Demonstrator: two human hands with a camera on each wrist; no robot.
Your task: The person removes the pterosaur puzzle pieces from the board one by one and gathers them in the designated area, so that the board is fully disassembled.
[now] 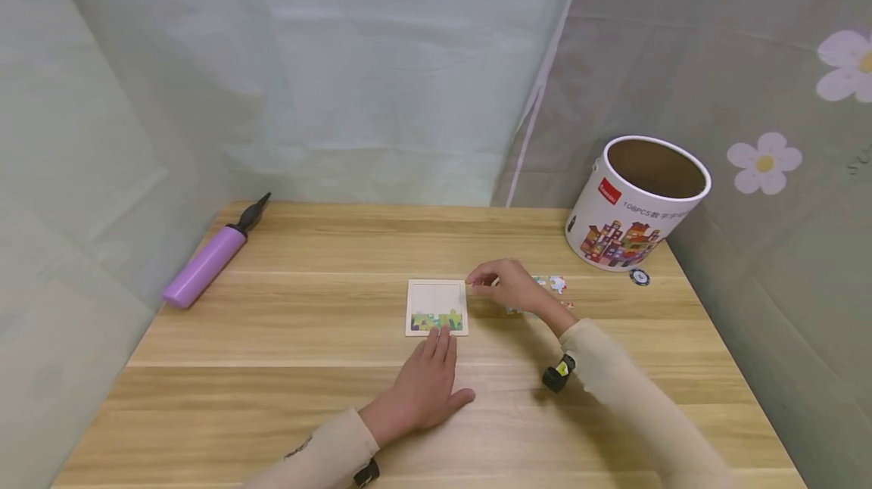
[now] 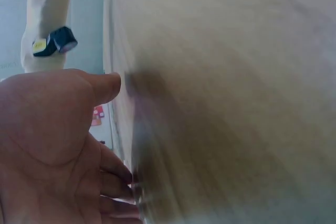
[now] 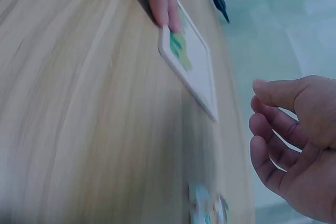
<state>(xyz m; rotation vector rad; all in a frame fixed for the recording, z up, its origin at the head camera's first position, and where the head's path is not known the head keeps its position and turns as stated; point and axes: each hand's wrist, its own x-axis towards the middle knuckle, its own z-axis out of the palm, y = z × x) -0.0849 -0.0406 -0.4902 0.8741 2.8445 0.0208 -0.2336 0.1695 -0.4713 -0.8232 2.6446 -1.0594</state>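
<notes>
A square, pale puzzle tray (image 1: 437,297) lies on the table, its lower strip filled with green and yellow jigsaw pieces (image 1: 436,320). My left hand (image 1: 428,385) rests palm down below it, straight fingertips touching the tray's near edge. In the right wrist view, those fingers press on the tray (image 3: 198,72). My right hand (image 1: 507,284) hovers by the tray's upper right corner. Its fingers are loosely curled, thumb close to the index finger, and the right wrist view shows no piece between them. Loose jigsaw pieces (image 1: 558,284) lie beyond the right hand, partly hidden by it.
A white printed bucket (image 1: 627,209) stands at the back right of the wooden table (image 1: 272,398), with a small round dark disc (image 1: 639,277) at its foot. A purple hand pump (image 1: 207,266) lies at the left. Cloth curtains (image 1: 409,80) hang behind the table.
</notes>
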